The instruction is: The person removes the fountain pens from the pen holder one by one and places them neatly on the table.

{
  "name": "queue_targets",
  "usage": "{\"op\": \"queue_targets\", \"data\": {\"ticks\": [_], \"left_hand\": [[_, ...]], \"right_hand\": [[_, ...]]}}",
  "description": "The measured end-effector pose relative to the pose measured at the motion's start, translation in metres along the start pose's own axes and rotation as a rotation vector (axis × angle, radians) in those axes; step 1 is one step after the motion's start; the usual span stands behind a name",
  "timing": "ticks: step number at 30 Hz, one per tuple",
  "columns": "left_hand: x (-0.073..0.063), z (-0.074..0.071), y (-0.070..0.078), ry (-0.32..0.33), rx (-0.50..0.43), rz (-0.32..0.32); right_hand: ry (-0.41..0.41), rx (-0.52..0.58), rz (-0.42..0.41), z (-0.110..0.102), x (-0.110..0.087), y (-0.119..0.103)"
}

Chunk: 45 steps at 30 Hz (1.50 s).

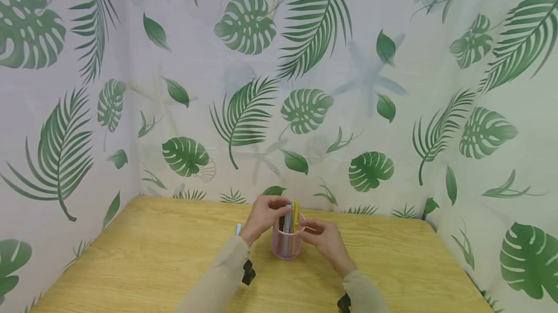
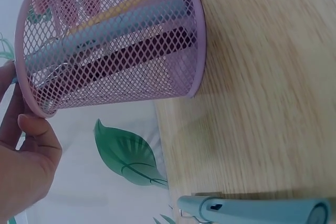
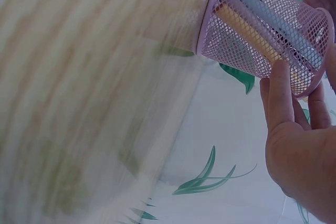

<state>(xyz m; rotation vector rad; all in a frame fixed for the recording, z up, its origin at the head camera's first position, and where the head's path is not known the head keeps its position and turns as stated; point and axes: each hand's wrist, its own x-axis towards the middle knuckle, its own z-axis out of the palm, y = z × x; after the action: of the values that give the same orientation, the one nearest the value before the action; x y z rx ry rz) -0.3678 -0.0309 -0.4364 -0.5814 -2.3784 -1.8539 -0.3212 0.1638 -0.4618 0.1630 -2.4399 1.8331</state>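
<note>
A pink mesh pen holder (image 1: 285, 250) stands upright on the table, with a yellow pen (image 1: 296, 211), a light blue pen (image 1: 287, 223) and a dark pen (image 2: 121, 59) leaning inside. Over the holder's mouth, my left hand (image 1: 263, 215) pinches the top of the light blue pen between thumb and fingers. From the other side, my right hand (image 1: 326, 241) grips the rim, thumb against the outer mesh in the right wrist view. Another light blue pen (image 2: 262, 211) with a metal clip lies on the table left of the holder, partly behind my left wrist in the head view.
The wooden table (image 1: 144, 255) ends at a leaf-printed curtain (image 1: 196, 109) close behind the holder. More of that curtain hangs along the left and right sides. Dark wrist mounts (image 1: 248, 273) sit on both sleeves.
</note>
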Motion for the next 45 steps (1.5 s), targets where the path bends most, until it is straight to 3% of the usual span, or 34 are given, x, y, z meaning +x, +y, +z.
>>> {"op": "queue_targets", "data": {"ticks": [6, 15, 20, 29, 36, 45], "left_hand": [[0.0, -0.003, -0.003, -0.023, -0.028, -0.015], [0.001, -0.002, -0.004, -0.001, -0.04, -0.007], [0.0, -0.002, -0.004, 0.007, -0.053, -0.007], [-0.002, -0.004, -0.005, -0.013, -0.062, -0.02], [-0.003, -0.006, -0.006, -0.025, -0.078, -0.01], [-0.002, -0.003, -0.011, -0.016, -0.062, 0.019]], "right_hand": [[0.001, -0.004, -0.005, 0.001, -0.002, -0.003], [-0.013, -0.023, -0.002, 0.0, -0.02, -0.035], [-0.009, -0.032, -0.005, 0.0, -0.024, -0.04], [-0.012, -0.021, 0.01, 0.0, -0.024, -0.04], [0.0, -0.016, 0.022, 0.0, -0.003, -0.004], [-0.002, -0.017, 0.013, 0.0, -0.002, -0.002]]}}
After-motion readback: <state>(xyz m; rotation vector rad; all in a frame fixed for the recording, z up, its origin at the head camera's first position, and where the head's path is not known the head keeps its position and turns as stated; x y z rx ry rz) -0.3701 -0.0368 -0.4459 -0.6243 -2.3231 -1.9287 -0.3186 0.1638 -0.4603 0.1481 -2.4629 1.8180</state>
